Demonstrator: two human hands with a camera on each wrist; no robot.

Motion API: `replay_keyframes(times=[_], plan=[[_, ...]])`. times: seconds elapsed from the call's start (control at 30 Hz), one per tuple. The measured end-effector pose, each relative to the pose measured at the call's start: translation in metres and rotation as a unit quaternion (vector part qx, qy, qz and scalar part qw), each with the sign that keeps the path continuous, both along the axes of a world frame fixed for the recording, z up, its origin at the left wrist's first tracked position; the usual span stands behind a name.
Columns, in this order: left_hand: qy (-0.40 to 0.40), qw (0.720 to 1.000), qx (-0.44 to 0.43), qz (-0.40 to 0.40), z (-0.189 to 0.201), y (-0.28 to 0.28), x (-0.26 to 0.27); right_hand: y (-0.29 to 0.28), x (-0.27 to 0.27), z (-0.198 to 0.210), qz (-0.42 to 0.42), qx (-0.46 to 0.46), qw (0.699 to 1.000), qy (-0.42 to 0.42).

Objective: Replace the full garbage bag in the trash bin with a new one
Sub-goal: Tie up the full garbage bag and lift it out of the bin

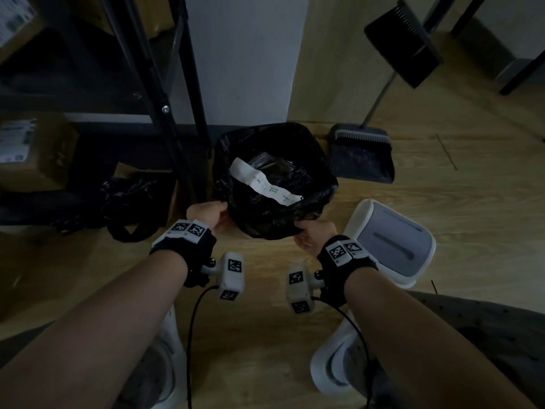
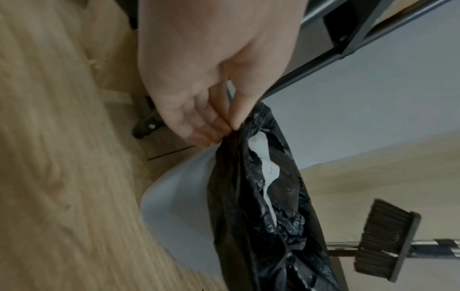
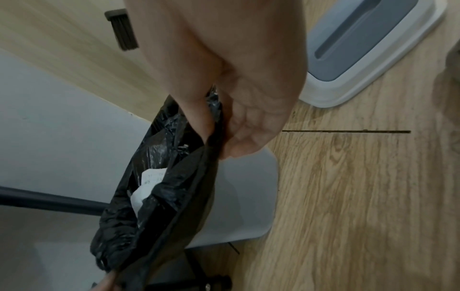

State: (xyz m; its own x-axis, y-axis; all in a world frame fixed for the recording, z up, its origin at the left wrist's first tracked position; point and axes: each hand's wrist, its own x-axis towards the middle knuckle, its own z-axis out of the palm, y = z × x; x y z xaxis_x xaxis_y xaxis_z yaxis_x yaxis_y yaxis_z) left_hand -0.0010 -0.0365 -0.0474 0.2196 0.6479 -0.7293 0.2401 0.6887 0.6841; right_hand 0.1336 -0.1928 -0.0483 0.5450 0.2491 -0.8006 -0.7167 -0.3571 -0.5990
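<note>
A black garbage bag (image 1: 274, 208) lines a white trash bin (image 2: 179, 196) on the floor, its rim folded over the bin's edge. White paper (image 1: 265, 181) lies on top of the rubbish inside. My left hand (image 1: 211, 215) pinches the bag's rim (image 2: 239, 133) at the near left corner between thumb and fingers. My right hand (image 1: 314, 236) pinches the rim (image 3: 214, 137) at the near right corner, thumb inside the bag. In the right wrist view the bin (image 3: 244, 196) shows below the bag (image 3: 161, 187).
The bin's white lid with a grey flap (image 1: 392, 243) lies on the floor to the right. A dustpan (image 1: 361, 156) and broom (image 1: 404, 42) stand behind it. A black metal shelf (image 1: 177, 98) with boxes is at the left, loose black bags (image 1: 129, 208) beneath it.
</note>
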Motion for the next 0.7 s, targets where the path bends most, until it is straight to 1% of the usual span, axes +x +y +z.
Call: replay_keyframes(times=[0.13, 0.3, 0.4, 0.5, 0.57, 0.7], plan=[[-0.001, 1.0, 0.026, 0.017, 0.002, 0.01, 0.006, 0.004, 0.009, -0.001, -0.045, 0.022, 0.999, -0.02], [-0.01, 1.0, 0.029, -0.005, 0.013, 0.015, 0.014, 0.011, 0.014, 0.004, -0.051, 0.006, 0.996, -0.075], [-0.013, 0.999, 0.036, -0.022, 0.018, 0.015, 0.017, 0.013, 0.017, 0.008, -0.055, 0.04, 0.995, -0.076], [-0.009, 0.999, 0.043, -0.023, 0.021, 0.015, 0.015, 0.016, 0.016, 0.012, -0.061, 0.082, 0.993, -0.067], [-0.008, 0.999, 0.031, -0.024, 0.02, 0.017, 0.014, 0.018, 0.015, 0.014, -0.065, 0.103, 0.99, -0.067], [-0.015, 1.0, 0.012, -0.025, 0.019, 0.019, 0.009, 0.018, 0.016, 0.014, -0.06, 0.104, 0.989, -0.081]])
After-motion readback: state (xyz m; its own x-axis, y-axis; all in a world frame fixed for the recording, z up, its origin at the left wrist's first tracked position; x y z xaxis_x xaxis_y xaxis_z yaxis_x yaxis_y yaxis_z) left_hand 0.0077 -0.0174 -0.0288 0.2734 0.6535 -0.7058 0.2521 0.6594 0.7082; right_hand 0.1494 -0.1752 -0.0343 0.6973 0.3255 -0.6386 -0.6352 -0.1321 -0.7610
